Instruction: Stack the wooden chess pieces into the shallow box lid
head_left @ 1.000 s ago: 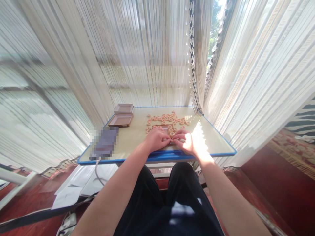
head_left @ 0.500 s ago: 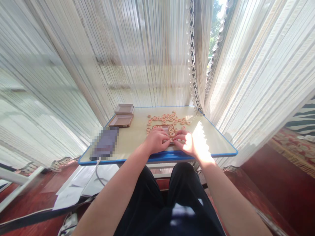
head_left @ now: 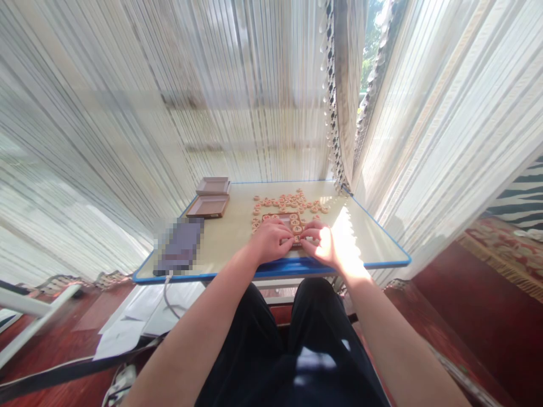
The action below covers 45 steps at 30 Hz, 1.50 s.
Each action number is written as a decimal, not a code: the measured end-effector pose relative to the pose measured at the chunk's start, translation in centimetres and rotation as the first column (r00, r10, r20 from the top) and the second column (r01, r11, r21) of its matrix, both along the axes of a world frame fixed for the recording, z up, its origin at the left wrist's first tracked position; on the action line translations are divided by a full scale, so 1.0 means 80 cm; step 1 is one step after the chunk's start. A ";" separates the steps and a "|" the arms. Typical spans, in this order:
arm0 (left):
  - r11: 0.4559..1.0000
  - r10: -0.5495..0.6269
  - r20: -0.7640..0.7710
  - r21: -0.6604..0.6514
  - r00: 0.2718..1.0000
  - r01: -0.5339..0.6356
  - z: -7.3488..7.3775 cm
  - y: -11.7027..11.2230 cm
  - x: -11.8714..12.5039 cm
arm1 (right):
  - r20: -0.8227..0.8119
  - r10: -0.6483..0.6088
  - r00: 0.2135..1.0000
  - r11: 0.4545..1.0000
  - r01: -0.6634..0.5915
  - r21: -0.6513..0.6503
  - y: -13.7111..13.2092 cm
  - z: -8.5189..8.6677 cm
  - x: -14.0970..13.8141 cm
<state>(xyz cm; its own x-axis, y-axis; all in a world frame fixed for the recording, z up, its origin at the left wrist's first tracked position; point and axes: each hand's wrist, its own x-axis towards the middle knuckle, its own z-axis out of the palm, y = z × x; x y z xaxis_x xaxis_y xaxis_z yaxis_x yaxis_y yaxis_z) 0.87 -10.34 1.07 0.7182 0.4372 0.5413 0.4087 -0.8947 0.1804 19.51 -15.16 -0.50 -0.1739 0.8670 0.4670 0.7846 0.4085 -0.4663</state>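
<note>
A shallow brown box lies near the table's front edge, with round wooden Chinese chess pieces set along its left-back and right sides. My left hand curls over the box's near left part and hides it. Its thumb and fingertips come up against a Chinese chess piece in the near right corner. From the other side my right hand, partly in bright sun, touches that same piece with bent fingers. More loose pieces lie scattered behind the box.
Two shallow open trays stand at the table's back left. A blurred-out flat device with a white cable lies in front of them. The table has a blue rim. String curtains hang behind it.
Both hands stay at the box's near right corner with hardly any finger movement. The view has shifted very slightly.
</note>
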 end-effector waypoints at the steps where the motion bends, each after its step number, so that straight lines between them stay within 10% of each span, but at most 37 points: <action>1: 1.000 -0.001 0.004 -0.004 1.000 0.001 0.000 0.000 0.000 | -0.002 -0.003 1.000 1.000 0.003 -0.001 0.000 0.000 0.000; 18: 0.998 0.004 0.050 -0.056 0.999 -0.001 0.005 0.001 -0.002 | 0.024 -0.014 1.000 1.000 0.014 -0.016 -0.001 0.002 0.001; 27: 0.908 0.291 0.365 -0.396 0.885 -0.136 0.030 0.013 -0.033 | -0.068 -0.010 0.998 1.000 0.009 -0.021 -0.007 0.019 0.002; 35: 0.896 0.346 0.308 -0.389 0.886 -0.214 0.076 0.046 -0.058 | -0.288 0.239 0.927 0.971 -0.223 0.088 0.052 0.056 -0.001; 45: 0.840 0.471 0.304 -0.441 0.828 -0.316 0.074 0.114 -0.054 | -0.176 0.304 0.936 0.952 -0.303 0.030 0.137 0.098 -0.035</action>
<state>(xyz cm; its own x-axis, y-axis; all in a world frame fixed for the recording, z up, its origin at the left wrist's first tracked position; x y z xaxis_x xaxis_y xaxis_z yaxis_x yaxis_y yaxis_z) -3.46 -1.25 6.96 0.2060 0.8512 0.4828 0.5376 -0.5107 0.6710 16.71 -4.22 7.35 -0.3433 0.7849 0.5159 0.5285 0.6155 -0.5847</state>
